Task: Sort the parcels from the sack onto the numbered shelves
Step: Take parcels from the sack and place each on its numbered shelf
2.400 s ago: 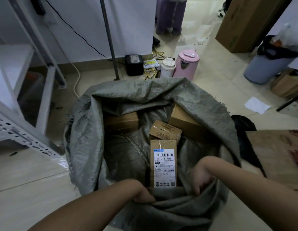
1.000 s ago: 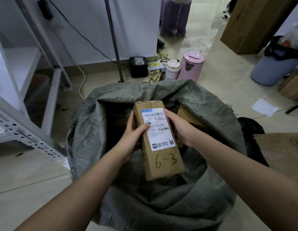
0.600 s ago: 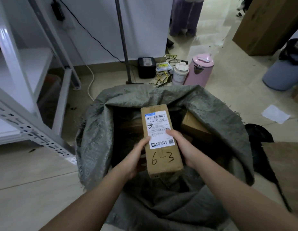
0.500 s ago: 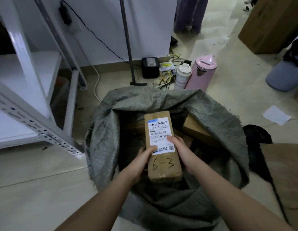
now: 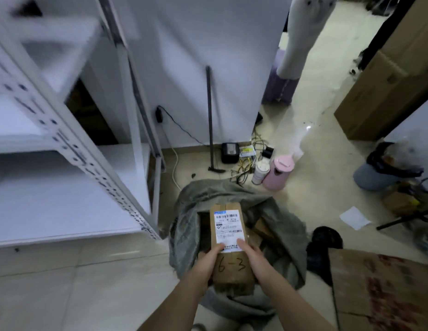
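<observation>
A long brown cardboard parcel (image 5: 229,237) with a white shipping label and "6-3" handwritten on it is held above the open grey sack (image 5: 184,225). My left hand (image 5: 208,259) grips its lower left side and my right hand (image 5: 252,256) grips its lower right side, thumbs on the label's bottom edge. More brown parcels (image 5: 260,231) lie inside the sack, partly hidden behind the held one. The white metal shelving unit (image 5: 64,187) stands to the left, blurred; no shelf numbers can be read.
A pink kettle (image 5: 278,173), a white cup, a black box and tangled cables sit on the floor behind the sack. A large cardboard box (image 5: 387,87) stands at right, with a grey bin (image 5: 380,173) and clutter. A brown board (image 5: 385,290) lies at lower right.
The parcel came out of the sack, gripped by both hands. The view has since risen and pulled back, showing more of the shelves; my hands now hold the parcel nearer its lower end.
</observation>
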A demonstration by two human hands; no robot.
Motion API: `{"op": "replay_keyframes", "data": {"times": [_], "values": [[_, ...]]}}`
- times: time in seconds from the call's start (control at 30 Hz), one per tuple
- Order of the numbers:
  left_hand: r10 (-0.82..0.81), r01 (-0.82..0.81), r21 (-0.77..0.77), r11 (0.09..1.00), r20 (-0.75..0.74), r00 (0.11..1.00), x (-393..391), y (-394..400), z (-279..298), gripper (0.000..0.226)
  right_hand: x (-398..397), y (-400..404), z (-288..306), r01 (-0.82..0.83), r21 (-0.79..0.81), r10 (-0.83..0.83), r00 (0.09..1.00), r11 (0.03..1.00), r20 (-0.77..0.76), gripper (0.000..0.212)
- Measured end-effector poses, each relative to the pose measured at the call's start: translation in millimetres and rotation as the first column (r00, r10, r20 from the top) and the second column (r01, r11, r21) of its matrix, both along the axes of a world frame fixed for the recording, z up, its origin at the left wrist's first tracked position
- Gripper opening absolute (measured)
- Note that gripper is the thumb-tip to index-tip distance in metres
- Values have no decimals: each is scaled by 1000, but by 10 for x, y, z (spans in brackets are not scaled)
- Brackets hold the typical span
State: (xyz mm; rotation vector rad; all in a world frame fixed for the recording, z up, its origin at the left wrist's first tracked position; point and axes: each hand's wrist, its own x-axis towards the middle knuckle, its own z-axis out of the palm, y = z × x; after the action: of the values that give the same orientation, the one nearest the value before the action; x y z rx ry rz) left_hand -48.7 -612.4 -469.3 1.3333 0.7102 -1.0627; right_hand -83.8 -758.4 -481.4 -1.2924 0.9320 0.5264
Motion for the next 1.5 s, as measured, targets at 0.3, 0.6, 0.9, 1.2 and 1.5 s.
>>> {"op": "replay_keyframes", "data": {"times": [0.3, 0.6, 0.9, 1.2, 1.5], "values": [[-197, 191, 67, 979, 101, 975, -226, 433, 2052, 44, -185, 115, 1197, 37, -99, -31, 998, 994, 59, 114], [-48, 12, 119, 993, 308, 950, -964, 834, 2788, 43, -581, 747, 2402, -155, -89, 168, 972, 984, 162, 63], [53, -151, 174, 973, 467, 883, -1455, 1713, 3212, 41, -840, 1728, 2724, -371, -130, 393, 879, 920, 270, 61], [118, -252, 174, 952, 553, 825, -1510, 3182, 3341, 51, -727, 3255, 2778, -507, -221, 552, 786, 833, 279, 84], [46, -216, 255, 942, 543, 839, -1297, 5077, 3173, 58, -643, 5096, 2723, -554, -177, 581, 773, 814, 254, 75]]}}
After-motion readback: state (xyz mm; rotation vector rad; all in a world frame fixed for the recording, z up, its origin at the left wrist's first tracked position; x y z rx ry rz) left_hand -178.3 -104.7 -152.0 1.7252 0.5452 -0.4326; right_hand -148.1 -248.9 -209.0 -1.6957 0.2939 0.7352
